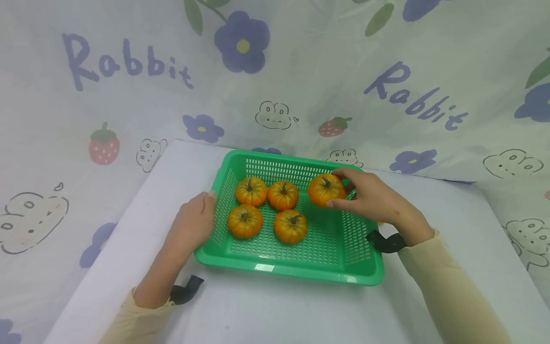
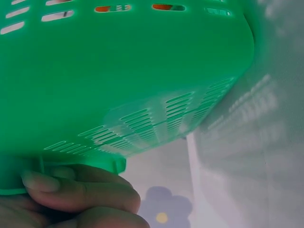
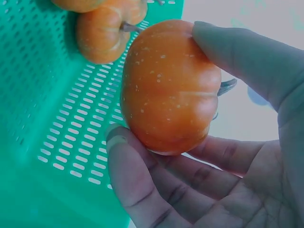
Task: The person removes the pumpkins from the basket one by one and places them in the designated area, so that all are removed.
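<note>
My right hand (image 1: 365,193) holds a small orange pumpkin (image 1: 325,190) over the right part of a green plastic basket (image 1: 296,272). In the right wrist view, thumb and fingers grip this pumpkin (image 3: 171,90) from opposite sides, its stem pointing away. Several more small pumpkins (image 1: 290,226) lie in the basket's left and middle, stems up. At the left side my left hand (image 1: 193,224) grips the basket's rim. The left wrist view shows its curled fingers (image 2: 85,190) at the rim, beside the slotted outer wall (image 2: 118,61).
The basket stands on a white-covered table (image 1: 258,315). Behind it hangs a patterned cloth (image 1: 301,62) with flowers and rabbits. A bit of something orange (image 1: 380,223) shows just outside the basket's right side, mostly hidden by the right hand and wrist.
</note>
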Demonstrator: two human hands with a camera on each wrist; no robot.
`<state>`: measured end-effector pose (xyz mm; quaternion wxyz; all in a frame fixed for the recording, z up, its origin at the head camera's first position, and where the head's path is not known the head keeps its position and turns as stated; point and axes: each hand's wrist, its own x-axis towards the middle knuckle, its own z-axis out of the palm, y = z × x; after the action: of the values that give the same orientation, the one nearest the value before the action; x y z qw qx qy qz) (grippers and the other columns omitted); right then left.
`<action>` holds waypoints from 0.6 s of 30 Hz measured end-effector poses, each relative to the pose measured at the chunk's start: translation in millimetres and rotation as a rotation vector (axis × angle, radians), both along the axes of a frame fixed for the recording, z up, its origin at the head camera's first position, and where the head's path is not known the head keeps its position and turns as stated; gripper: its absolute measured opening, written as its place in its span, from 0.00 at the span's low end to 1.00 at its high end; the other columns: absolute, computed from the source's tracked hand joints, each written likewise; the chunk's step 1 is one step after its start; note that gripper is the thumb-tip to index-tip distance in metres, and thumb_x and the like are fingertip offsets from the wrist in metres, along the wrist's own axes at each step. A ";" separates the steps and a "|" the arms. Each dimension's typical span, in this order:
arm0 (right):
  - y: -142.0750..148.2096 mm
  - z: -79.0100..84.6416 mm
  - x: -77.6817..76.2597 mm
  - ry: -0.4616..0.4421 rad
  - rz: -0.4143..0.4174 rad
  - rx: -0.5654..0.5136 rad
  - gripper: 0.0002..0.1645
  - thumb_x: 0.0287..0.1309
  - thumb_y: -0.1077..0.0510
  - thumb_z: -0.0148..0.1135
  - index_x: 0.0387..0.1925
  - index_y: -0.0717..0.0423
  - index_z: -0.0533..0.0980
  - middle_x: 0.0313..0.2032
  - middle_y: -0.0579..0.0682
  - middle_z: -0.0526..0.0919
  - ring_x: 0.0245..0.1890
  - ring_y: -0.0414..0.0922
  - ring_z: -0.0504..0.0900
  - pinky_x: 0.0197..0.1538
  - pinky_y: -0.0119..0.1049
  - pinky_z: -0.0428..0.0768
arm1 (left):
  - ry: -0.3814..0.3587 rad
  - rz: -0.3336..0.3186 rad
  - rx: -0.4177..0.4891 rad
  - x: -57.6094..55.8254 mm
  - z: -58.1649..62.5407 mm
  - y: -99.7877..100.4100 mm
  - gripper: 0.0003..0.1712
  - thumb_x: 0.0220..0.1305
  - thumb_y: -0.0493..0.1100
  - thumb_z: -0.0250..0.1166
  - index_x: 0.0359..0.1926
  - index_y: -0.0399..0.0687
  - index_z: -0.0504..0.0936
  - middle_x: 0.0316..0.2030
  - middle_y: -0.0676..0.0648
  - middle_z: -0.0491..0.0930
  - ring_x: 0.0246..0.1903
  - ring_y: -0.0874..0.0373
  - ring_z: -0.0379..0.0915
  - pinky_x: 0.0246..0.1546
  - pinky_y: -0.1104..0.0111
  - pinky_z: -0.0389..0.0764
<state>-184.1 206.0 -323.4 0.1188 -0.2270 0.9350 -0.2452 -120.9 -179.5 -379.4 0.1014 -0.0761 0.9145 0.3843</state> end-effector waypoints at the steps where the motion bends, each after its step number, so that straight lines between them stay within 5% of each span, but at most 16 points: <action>1: 1.4 0.6 2.3 0.008 -0.003 -0.003 0.46 0.63 0.39 0.74 0.72 0.57 0.67 0.58 0.53 0.81 0.49 0.50 0.83 0.48 0.47 0.85 | 0.001 0.001 -0.002 -0.1 -0.1 0.1 0.34 0.84 0.64 0.29 0.43 0.43 0.71 0.27 0.42 0.71 0.24 0.50 0.70 0.24 0.60 0.76; 18: 43.2 3.7 42.8 0.160 -0.146 -0.103 0.43 0.64 0.43 0.75 0.73 0.53 0.68 0.55 0.53 0.83 0.43 0.49 0.85 0.41 0.33 0.84 | 0.003 0.005 -0.017 -0.2 -0.7 -0.1 0.35 0.84 0.64 0.29 0.43 0.43 0.72 0.27 0.42 0.71 0.24 0.50 0.71 0.25 0.61 0.76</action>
<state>-141.3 249.2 -319.8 0.0136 -0.1831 0.9416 -0.2822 -121.1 -179.6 -380.0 0.0984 -0.0785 0.9178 0.3767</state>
